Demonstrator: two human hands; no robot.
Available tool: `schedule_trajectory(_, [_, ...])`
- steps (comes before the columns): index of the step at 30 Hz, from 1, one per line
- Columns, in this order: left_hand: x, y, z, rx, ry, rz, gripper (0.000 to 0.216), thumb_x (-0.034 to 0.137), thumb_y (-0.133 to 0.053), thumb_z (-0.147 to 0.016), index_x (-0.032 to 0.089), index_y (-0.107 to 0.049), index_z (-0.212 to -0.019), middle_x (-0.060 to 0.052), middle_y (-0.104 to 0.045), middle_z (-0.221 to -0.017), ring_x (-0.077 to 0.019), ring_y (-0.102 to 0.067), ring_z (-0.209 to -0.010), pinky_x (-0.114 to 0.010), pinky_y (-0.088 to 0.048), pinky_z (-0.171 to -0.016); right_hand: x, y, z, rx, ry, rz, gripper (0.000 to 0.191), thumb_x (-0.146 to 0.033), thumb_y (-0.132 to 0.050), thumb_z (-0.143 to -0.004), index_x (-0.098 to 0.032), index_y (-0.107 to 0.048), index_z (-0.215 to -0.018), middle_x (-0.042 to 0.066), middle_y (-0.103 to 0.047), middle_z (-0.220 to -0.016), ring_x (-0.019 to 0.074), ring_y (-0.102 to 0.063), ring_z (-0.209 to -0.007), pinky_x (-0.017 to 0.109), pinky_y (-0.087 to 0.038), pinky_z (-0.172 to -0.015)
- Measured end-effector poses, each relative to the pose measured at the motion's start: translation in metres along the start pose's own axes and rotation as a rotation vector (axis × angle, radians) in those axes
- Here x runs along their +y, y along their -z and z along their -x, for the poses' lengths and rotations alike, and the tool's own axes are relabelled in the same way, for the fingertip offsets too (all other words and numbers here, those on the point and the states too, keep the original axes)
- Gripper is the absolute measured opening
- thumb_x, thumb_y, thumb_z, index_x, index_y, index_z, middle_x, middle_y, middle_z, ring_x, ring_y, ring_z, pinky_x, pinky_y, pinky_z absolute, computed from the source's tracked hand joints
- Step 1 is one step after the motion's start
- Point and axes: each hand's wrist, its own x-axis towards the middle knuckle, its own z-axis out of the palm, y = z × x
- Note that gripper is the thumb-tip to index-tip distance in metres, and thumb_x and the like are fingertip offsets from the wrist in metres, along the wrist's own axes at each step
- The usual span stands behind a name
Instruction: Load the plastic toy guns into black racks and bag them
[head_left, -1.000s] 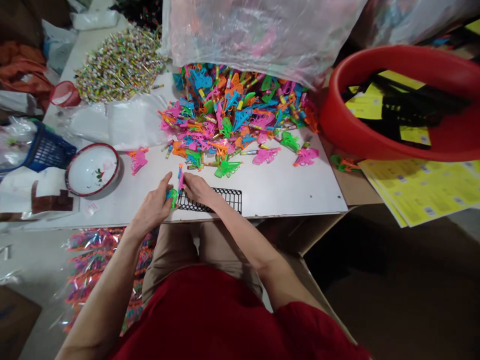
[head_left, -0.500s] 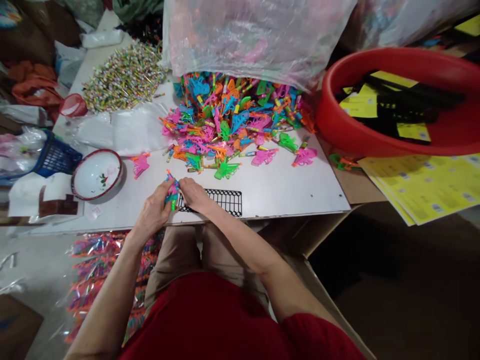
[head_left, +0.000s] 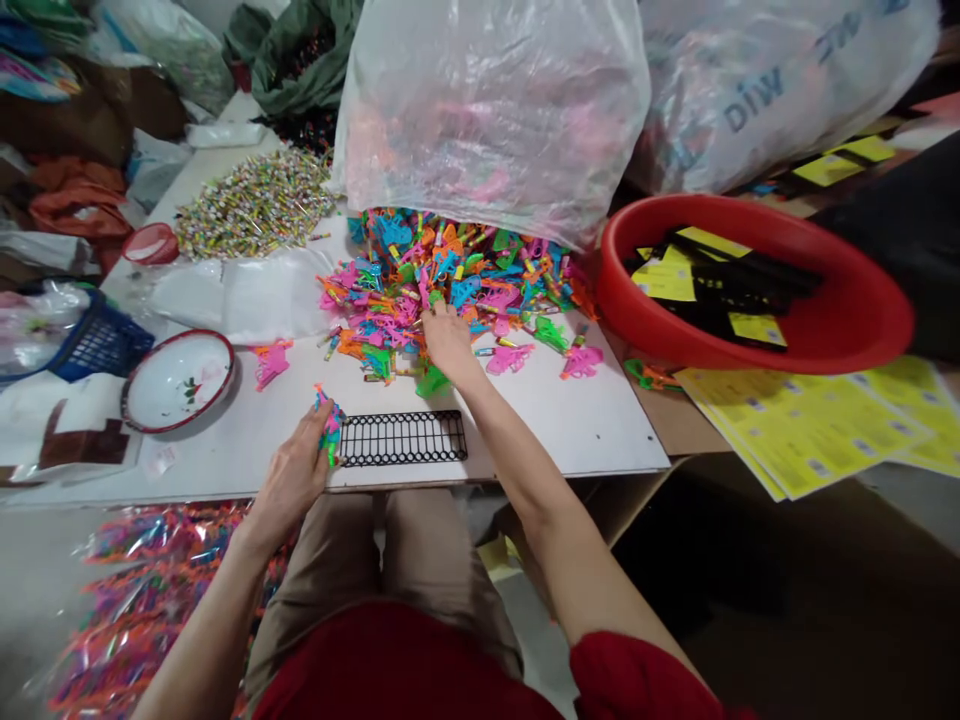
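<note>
Close to the table's front edge, my left hand (head_left: 296, 465) is closed around a few small plastic toy guns (head_left: 331, 432) in pink, blue and green, at the left end of a black wire-like grid (head_left: 403, 438) lying flat. My right hand (head_left: 448, 343) reaches into the front of a heap of bright toy guns (head_left: 480, 290). Its fingers are bunched together on a green and pink toy gun there, the tips partly hidden. Under the right wrist a green toy gun (head_left: 433, 382) shows in part. Apart from the heap, a pink toy gun (head_left: 271, 363) lies to the left.
A large clear bag (head_left: 495, 110) stands behind the heap. At right, a red basin (head_left: 750, 350) holds black and yellow pieces, beside yellow printed sheets (head_left: 795, 430). On the left are a white enamel bowl (head_left: 180, 385), a blue basket (head_left: 112, 340) and a pile of small tubes (head_left: 259, 205).
My right hand has left the left hand's side and moved forward into the heap. My left hand still grips its toy guns by the grid, and the whole view has shifted.
</note>
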Motion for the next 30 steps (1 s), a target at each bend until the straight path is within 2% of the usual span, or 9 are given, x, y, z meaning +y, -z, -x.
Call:
schedule_trajectory(3, [-0.005,0.003,0.003,0.009,0.02,-0.011,0.059,0.022,-0.04,-0.083,0.011,-0.042,-0.141,-0.017,-0.053,-0.141,-0.0273,-0.049,-0.132,-0.047,-0.043,-0.109,0.01,-0.003,-0.008,-0.049,-0.014,0.153,0.041,-0.006,-0.03,-0.092,-0.01,-0.061,-0.118,0.02,-0.054,-0.124,0.0315,-0.05,-0.115,0.041,-0.042,-0.09])
schedule_trajectory(7, [-0.01,0.005,-0.001,0.05,0.041,-0.027,0.06,0.02,-0.041,-0.079,0.009,-0.045,-0.139,-0.018,-0.055,-0.138,-0.0282,-0.051,-0.13,-0.046,-0.043,-0.109,0.028,-0.008,-0.002,-0.086,0.057,0.194,0.043,-0.007,-0.029,-0.092,-0.011,-0.054,-0.127,0.018,-0.058,-0.116,0.0287,-0.054,-0.107,0.039,-0.042,-0.087])
schedule_trajectory(11, [-0.007,0.005,-0.007,0.054,0.057,-0.023,0.063,0.014,-0.041,-0.076,0.011,-0.045,-0.139,-0.016,-0.055,-0.138,-0.0266,-0.051,-0.13,-0.046,-0.043,-0.109,0.03,-0.001,0.012,0.07,0.073,0.157,0.037,-0.01,-0.031,-0.092,-0.011,-0.055,-0.121,0.017,-0.06,-0.112,0.0288,-0.051,-0.108,0.04,-0.039,-0.09])
schedule_trajectory(14, [-0.006,0.005,-0.01,0.035,0.069,-0.02,0.064,0.011,-0.043,-0.075,0.013,-0.044,-0.14,-0.015,-0.055,-0.139,-0.0259,-0.052,-0.129,-0.045,-0.043,-0.109,0.016,-0.002,0.026,0.204,0.104,0.05,0.032,-0.018,-0.033,-0.094,-0.012,-0.056,-0.115,0.016,-0.062,-0.109,0.0292,-0.049,-0.108,0.04,-0.038,-0.09])
schedule_trajectory(19, [-0.007,0.005,-0.014,0.029,0.07,-0.043,0.067,0.009,-0.044,-0.073,0.009,-0.044,-0.14,-0.017,-0.054,-0.139,-0.0278,-0.048,-0.132,-0.046,-0.041,-0.111,0.002,-0.017,0.043,0.115,0.041,-0.203,0.029,-0.022,-0.038,-0.093,-0.014,-0.057,-0.113,0.013,-0.066,-0.102,0.0257,-0.057,-0.094,0.035,-0.044,-0.078])
schedule_trajectory(23, [-0.005,0.005,-0.015,0.028,0.067,-0.038,0.066,0.009,-0.045,-0.074,0.011,-0.045,-0.14,-0.016,-0.055,-0.138,-0.0278,-0.049,-0.132,-0.046,-0.041,-0.111,-0.012,-0.007,0.069,0.29,-0.032,-0.608,0.034,-0.037,-0.053,-0.088,-0.019,-0.055,-0.117,0.006,-0.065,-0.093,0.019,-0.058,-0.077,0.032,-0.048,-0.071])
schedule_trajectory(26, [-0.002,0.005,-0.016,0.031,0.081,-0.045,0.066,0.008,-0.047,-0.073,0.011,-0.045,-0.14,-0.017,-0.056,-0.137,-0.028,-0.051,-0.13,-0.046,-0.042,-0.111,-0.05,-0.013,0.108,0.183,-0.034,-0.824,0.029,-0.037,-0.063,-0.082,-0.02,-0.06,-0.105,0.001,-0.063,-0.082,0.0151,-0.057,-0.066,0.028,-0.048,-0.064])
schedule_trajectory(28, [-0.001,0.005,-0.016,0.035,0.088,-0.04,0.067,0.008,-0.047,-0.073,0.012,-0.045,-0.14,-0.016,-0.056,-0.137,-0.0276,-0.052,-0.129,-0.045,-0.042,-0.11,-0.078,-0.032,0.134,0.025,-0.077,-0.872,0.016,-0.031,-0.066,-0.078,-0.019,-0.062,-0.088,0.0,-0.062,-0.075,0.0147,-0.057,-0.063,0.027,-0.048,-0.062])
schedule_trajectory(30, [0.0,0.005,-0.015,0.034,0.084,-0.038,0.067,0.007,-0.046,-0.073,0.011,-0.045,-0.14,-0.016,-0.055,-0.138,-0.0275,-0.05,-0.131,-0.046,-0.042,-0.111,-0.099,-0.052,0.152,-0.108,-0.151,-0.928,0.009,-0.027,-0.064,-0.079,-0.018,-0.062,-0.081,0.0,-0.063,-0.07,0.0149,-0.059,-0.062,0.026,-0.049,-0.063])
